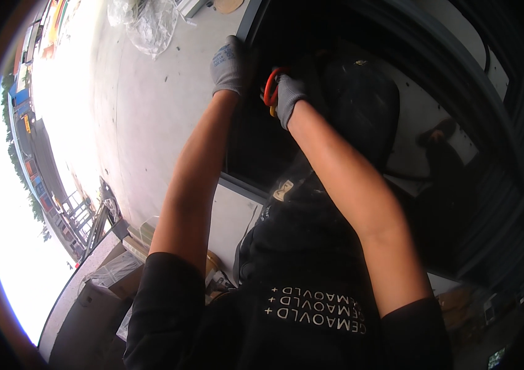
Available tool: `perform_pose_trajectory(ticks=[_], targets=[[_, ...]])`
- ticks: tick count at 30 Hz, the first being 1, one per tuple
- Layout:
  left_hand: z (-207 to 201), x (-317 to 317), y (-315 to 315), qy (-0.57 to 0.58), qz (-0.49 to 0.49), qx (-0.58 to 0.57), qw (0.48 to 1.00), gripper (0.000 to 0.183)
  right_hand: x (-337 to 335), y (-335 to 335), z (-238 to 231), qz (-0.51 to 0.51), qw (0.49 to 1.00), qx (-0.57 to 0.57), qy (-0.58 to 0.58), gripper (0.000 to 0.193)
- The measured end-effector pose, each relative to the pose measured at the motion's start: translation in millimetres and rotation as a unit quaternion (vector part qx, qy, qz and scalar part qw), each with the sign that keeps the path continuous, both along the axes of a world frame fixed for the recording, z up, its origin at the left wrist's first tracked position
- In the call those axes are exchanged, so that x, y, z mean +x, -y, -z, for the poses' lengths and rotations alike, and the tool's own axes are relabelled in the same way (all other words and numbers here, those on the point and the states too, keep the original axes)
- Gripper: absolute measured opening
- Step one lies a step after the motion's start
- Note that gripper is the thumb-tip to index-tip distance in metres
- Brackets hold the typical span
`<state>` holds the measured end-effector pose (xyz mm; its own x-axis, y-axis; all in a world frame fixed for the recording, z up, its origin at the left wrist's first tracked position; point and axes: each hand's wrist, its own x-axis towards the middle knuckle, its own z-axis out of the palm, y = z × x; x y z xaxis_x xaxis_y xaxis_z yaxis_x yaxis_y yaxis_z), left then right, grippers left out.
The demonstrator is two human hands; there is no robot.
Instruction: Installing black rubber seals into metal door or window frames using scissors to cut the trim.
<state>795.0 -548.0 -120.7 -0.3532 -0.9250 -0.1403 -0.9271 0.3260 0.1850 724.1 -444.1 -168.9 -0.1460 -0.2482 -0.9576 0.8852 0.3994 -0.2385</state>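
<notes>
My left hand, in a grey knit glove, is at the left edge of a dark frame. Its fingers appear to curl over that edge, partly lost in shadow. In front of me my right hand, gloved the same way, is closed on a tool with a red loop handle. A bit of yellow shows just below the red loop. The working end of the tool is hidden in the dark, so its exact kind cannot be made out. Both forearms reach forward over the frame.
Crumpled clear plastic lies on the pale floor at upper left. Long dark bars curve along the right side. Boxes and wrapped pieces stand at lower left. A dark, shiny surface at right carries a person's reflection.
</notes>
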Motion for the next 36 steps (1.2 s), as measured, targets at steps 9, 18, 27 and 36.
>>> perform_pose_trajectory(ticks=[9, 18, 27, 36], targets=[[-45.0, 28.9, 4.1, -0.195, 0.086, 0.107, 0.971, 0.047, -15.2, -3.7, 8.6, -0.005, 0.997, -0.064, 0.035, 0.024], [-104.5, 195.0, -154.1, -0.002, -0.181, 0.190, 0.965, 0.024, -10.2, -29.1, -76.7, -0.251, 0.964, -0.086, -0.016, 0.026], [-75.6, 166.4, -175.3, 0.100, -0.009, 0.195, 0.976, 0.033, -23.7, -64.2, -109.8, -0.484, 0.853, -0.149, -0.125, 0.032], [-38.9, 144.5, -195.4, 0.170, -0.012, 0.027, 0.985, 0.022, -6.6, -66.9, -95.6, -0.455, 0.857, -0.161, -0.179, 0.021]])
